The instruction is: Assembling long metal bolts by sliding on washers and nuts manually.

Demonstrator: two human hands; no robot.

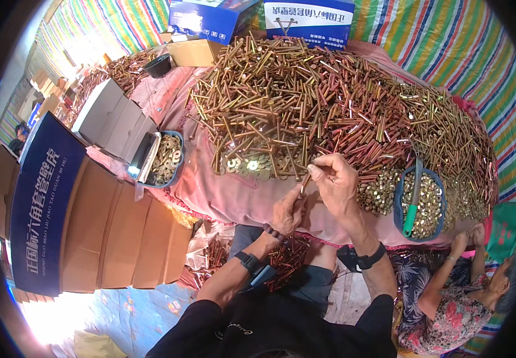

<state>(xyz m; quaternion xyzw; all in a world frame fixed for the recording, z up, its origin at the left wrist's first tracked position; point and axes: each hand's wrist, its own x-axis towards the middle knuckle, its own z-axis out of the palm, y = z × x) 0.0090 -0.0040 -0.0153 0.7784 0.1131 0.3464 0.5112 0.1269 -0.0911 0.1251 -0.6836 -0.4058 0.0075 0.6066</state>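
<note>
My left hand (288, 212) is closed around a brass-coloured expansion bolt (304, 184), which stands tilted above the pink cloth at the table's near edge. Close beside it, my right hand (337, 183) pinches with thumb and forefinger at the bolt's upper end; any small part between those fingertips is hidden. Just beyond both hands lies a big heap of long bolts (258, 107), with reddish metal sleeves (353, 110) to its right. Flat washers (252, 164) are spread at the heap's near edge. Loose nuts (378, 192) lie right of my right hand.
A blue basket (397, 209) of nuts has a green-handled tool (411, 218) across it. Another blue basket (180, 160) holds washers at the left. Large cardboard boxes (115, 227) stand front left, blue-and-white cartons (309, 24) at the back. A co-worker (461, 298) sits at the lower right.
</note>
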